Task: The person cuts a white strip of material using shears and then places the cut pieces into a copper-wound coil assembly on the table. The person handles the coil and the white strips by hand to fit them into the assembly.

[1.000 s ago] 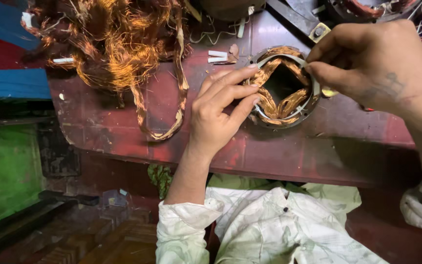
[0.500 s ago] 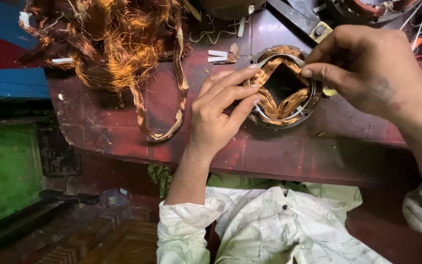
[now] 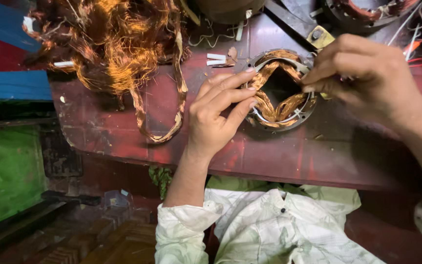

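Motor ring [image 3: 283, 122] lies flat on the dark red bench [image 3: 123, 112], near its front edge, between your two hands. Round metal frame, copper windings [image 3: 269, 73] looped around the inside.

Your left hand [image 3: 216, 117]: fingers stretched out long, tips resting on the ring's left rim and the copper there. Pressing, not gripping; nothing enclosed.

Your right hand [image 3: 367, 78]: fingers drawn together in a pinch at the ring's right rim. What sits in the pinch is hidden by the fingers themselves — a strand of wire perhaps, cannot tell.

Handling, as a judgement: the frame looks stiff and fairly heavy for its size, so take it by the outer metal rim. The copper bundles look springy and soft; thin enamelled strands kink and nick easily, so lift whole bundles, not single wires. Rim edges may be sharp.

Nearby: big tangle of loose copper wire [image 3: 113, 49] at the bench's far left, one loop [image 3: 164, 132] trailing toward your left hand. Small white sleeves [image 3: 216, 59] just beyond the ring.
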